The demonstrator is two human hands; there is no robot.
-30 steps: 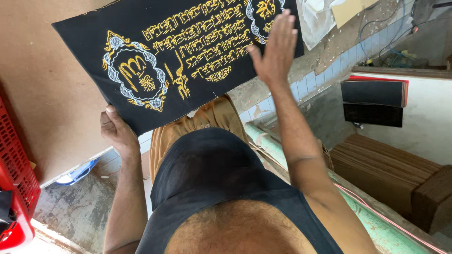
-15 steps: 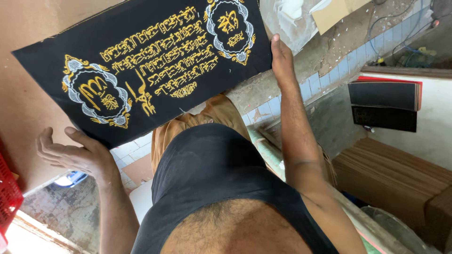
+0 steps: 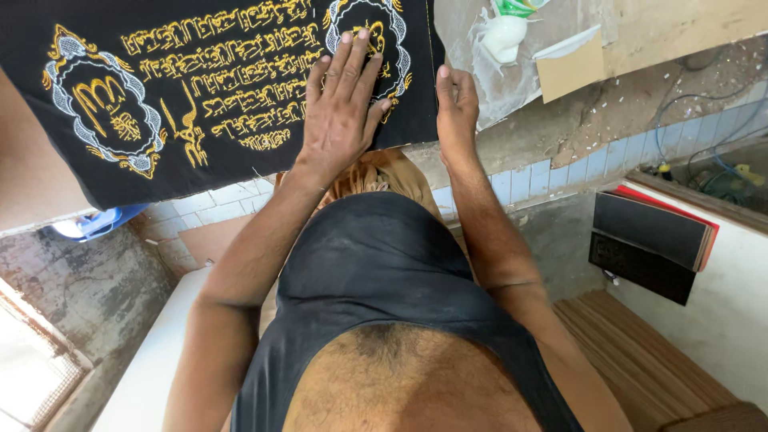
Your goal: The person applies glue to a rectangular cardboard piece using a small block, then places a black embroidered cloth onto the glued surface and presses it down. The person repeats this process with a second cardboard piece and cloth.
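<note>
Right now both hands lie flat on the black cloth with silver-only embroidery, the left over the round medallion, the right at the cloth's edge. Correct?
Not quite. The head view shows the black cloth embroidered mostly in gold with silver outlines. The left hand does cover the medallion and the right hand is at the edge.

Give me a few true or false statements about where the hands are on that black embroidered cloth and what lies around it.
1. The left hand lies flat on the black cloth. True.
2. The right hand is lifted well clear of the cloth. False: it rests at the cloth's right edge.
3. The embroidery is gold and white thread. True.
4. The cloth is rolled into a tube. False: it is spread out flat.
5. A crumpled clear plastic sheet lies right of the cloth. True.
6. The stacked dark boards lie on the cloth. False: they sit apart, lower right.
</note>
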